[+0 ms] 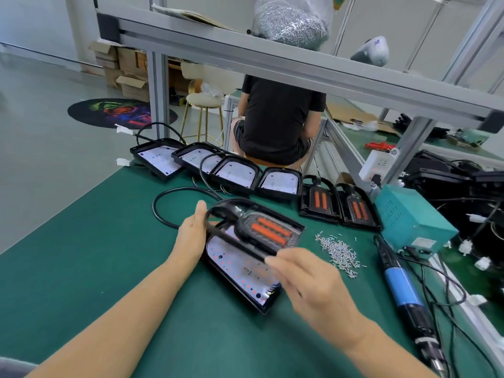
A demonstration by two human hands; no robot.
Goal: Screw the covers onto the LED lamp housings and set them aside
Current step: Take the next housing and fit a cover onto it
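Cover [261, 230] tilted over housing [240, 271] at frame centre, left hand [192, 227] open with fingers flat against its left edge, right hand [308, 279] pinching its near edge, screws [338, 251] just right.

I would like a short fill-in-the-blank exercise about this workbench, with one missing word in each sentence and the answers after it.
1. The black plastic cover with orange strips is held above the open lamp housing by ____ hands.
2. The pile of small silver screws lies on the ____ table mat.
3. The blue electric screwdriver lies to the ____ of the screws.

Answers: both; green; right
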